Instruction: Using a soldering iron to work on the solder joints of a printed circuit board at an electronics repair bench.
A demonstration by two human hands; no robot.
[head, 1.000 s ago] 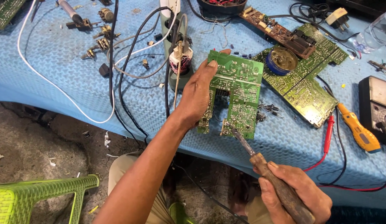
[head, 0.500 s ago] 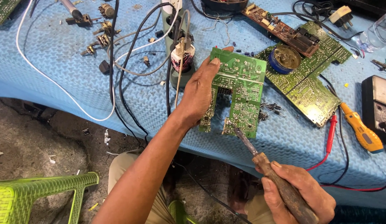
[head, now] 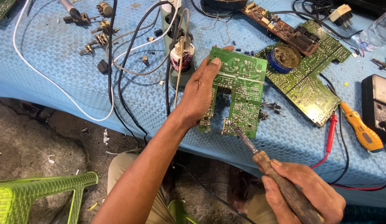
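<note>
Since the earlier frame you have drawn the iron (head: 259,155) a little closer, and its tip now rests on the lower left corner of the board (head: 238,89), which your left hand has barely shifted. Your left hand (head: 199,93) grips that green board by its left edge at the centre of the frame, thumb over the top, holding it solder side up and tilted off the blue cloth (head: 56,74). Your right hand (head: 303,195), lower right, is closed round the iron's wooden handle. Judging by the loose parts (head: 269,108) lying just right of the board, some have already come off; the joint under the tip looks to be the one in hand. Whether any solder has melted yet is too small to tell
</note>
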